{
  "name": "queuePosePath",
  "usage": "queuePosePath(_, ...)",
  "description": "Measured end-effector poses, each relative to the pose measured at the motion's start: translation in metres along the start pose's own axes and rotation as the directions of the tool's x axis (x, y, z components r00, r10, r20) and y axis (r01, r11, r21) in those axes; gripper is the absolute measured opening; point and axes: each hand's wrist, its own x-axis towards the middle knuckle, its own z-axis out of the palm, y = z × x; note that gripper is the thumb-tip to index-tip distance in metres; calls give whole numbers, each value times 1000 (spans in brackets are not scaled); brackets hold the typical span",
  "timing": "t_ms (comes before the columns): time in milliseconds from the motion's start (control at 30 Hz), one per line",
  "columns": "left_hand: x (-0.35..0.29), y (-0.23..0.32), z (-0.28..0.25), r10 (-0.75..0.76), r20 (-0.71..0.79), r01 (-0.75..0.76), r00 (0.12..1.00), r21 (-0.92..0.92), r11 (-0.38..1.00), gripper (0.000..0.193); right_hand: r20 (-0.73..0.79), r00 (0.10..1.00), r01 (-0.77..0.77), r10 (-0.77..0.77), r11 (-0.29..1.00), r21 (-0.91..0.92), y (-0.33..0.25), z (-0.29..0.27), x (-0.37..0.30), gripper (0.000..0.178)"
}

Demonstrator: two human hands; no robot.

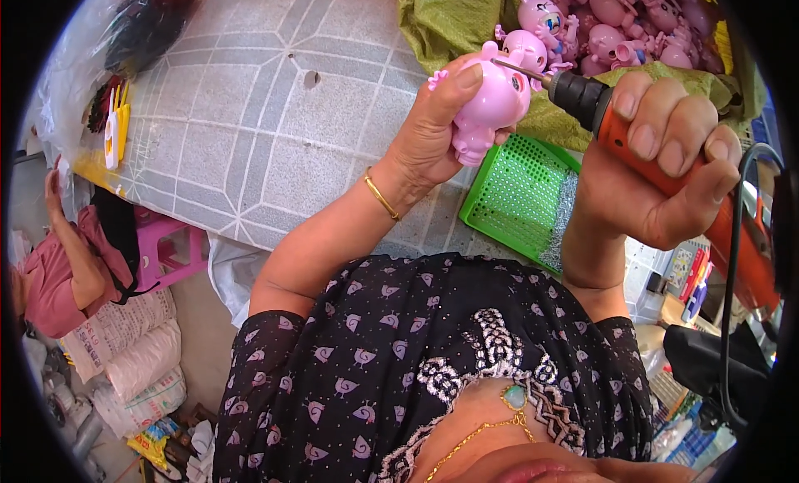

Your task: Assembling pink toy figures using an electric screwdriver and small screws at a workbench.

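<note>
My left hand (420,137) is closed round a pink plastic toy figure (493,100), with the thumb on its upper part. In my right hand (666,179) is an orange electric screwdriver (626,143), its fingers wrapped round the body. The thin metal bit (523,69) points left, and its tip meets the top of the figure; whether a screw sits there is too small to tell. Below the two hands lies a green perforated basket (491,208) with a heap of small silvery screws (556,233) along its right side.
Many pink toy figures (612,25) fill an olive woven sack (449,21) at the far right. The table (250,108) has a grey tile-patterned cover. A black cord (729,300) hangs on the right. Another person (62,266) is at the left, near a pink stool (171,246).
</note>
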Motion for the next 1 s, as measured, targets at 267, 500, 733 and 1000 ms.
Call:
queuePosePath(267, 1, 7, 6, 40, -3, -39, 999, 109, 993, 69, -164, 986, 4, 14, 994, 109, 5, -10, 5, 16)
queuePosePath(500, 1, 0, -2, -26, -17, 26, 1000, 53, 998, 71, -242, 969, 20, 44, 966, 256, -1, -13, 9, 20)
queuePosePath(733, 4, -1, -2, -34, 20, 34, 999, 4, 999, 73, -219, 975, 24, 22, 979, 204, -5, -7, 7, 23)
queuePosePath(1000, 2, -3, -4, -125, -17, 123, 992, -70, 990, 74, -115, 987, -78, 115, 955, 287, -9, -17, 6, 23)
